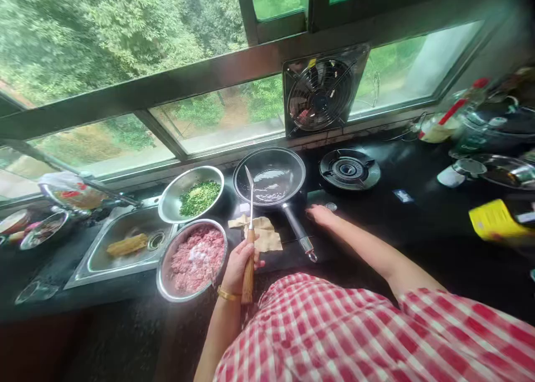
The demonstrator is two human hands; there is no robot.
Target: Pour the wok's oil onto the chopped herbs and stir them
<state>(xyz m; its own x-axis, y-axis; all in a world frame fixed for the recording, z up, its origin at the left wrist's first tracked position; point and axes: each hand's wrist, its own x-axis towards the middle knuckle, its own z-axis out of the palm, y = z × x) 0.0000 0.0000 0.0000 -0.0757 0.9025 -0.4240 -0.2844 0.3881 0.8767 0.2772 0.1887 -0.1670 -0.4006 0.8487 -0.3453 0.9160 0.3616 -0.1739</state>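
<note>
My left hand [239,266] is closed around the wooden handle of a spatula [249,234]. Its metal end points up over the frying pan, seen nearly edge-on. The black frying pan [270,176] sits at the back of the counter with clear, shiny liquid in it, its handle toward me. To the right of that handle, my right hand [321,215] reaches down at the stove front beside a round knob [330,206]; its fingers are curled, and what they grip is hidden. Flat beige sheets [265,234] lie in front of the pan.
Left of the pan are a bowl of chopped greens [200,198] and a bowl of minced meat [196,259] with white powder. Further left is a sink [125,243]. A bare burner [349,169] stands right of the pan; a yellow package [497,220] lies far right.
</note>
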